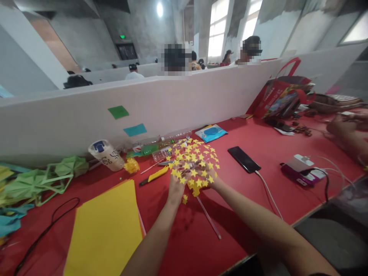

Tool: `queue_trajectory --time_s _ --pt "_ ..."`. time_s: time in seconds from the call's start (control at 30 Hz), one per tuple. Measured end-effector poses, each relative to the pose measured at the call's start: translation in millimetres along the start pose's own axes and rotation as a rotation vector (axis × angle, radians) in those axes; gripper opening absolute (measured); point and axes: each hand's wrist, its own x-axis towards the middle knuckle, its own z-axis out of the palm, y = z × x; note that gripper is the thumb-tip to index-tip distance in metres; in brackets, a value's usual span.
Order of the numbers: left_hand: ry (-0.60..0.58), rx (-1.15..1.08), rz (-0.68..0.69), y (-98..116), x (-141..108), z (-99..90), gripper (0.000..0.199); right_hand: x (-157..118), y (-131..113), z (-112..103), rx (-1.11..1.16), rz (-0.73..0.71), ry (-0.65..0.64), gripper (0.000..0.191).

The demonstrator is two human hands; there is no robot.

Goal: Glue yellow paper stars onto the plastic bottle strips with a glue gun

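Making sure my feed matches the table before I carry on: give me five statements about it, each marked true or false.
1. The left hand and right hand are both at the yellow stars. True.
2. The phone's cable is black. False: the phone has a white cable.
3. Yellow paper lies on the red table. True.
4. The wipes packet lies right of the phone. False: the blue-and-white packet lies left of it, farther back.
5. A yellow cutter lies left of the yellow stars. True.

We hold a see-through, rounded piece (193,157) scattered with many yellow stars, its domed side upward over the table (189,245); yellow shapes bunch at its near edge.
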Motion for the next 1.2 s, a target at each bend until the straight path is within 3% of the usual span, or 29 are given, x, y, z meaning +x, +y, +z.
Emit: queue_trajectory --time_s 0.2,0.37,0.57,0.7,1.0,1.13,1.2 --pt "0.093 0.143 0.099 -24.0 -6.4 -17.8 0.046 56.3 7.5 -36.5 -0.112 0.025 0.134 0.036" --pt "0.127 0.187 0.129 -45.3 -13.9 -36.7 0.040 104.6 17.1 -69.1 -0.295 0.159 0.204 0.037" --pt "0.071 0.203 0.117 -51.2 -6.3 -39.9 0.041 120.0 37.1 -87.5 -0.477 0.312 0.283 0.037" --pt "0.036 0.211 0.083 -51.3 -4.6 -39.9 0.040 121.4 34.0 -96.9 -0.567 0.290 0.350 0.037" --pt "0.010 0.179 0.043 -50.8 -4.9 -38.3 0.038 146.2 -13.8 -81.5 -0.615 0.194 0.443 0.042" --pt "0.017 0.163 0.039 -50.0 -3.7 -39.0 0.038 171.0 -29.4 -66.1 -0.604 0.304 0.395 0.062" --pt "0.023 0.156 0.041 -49.1 -3.3 -39.7 0.038 179.6 -30.8 -60.0 -0.575 0.403 0.355 0.058"
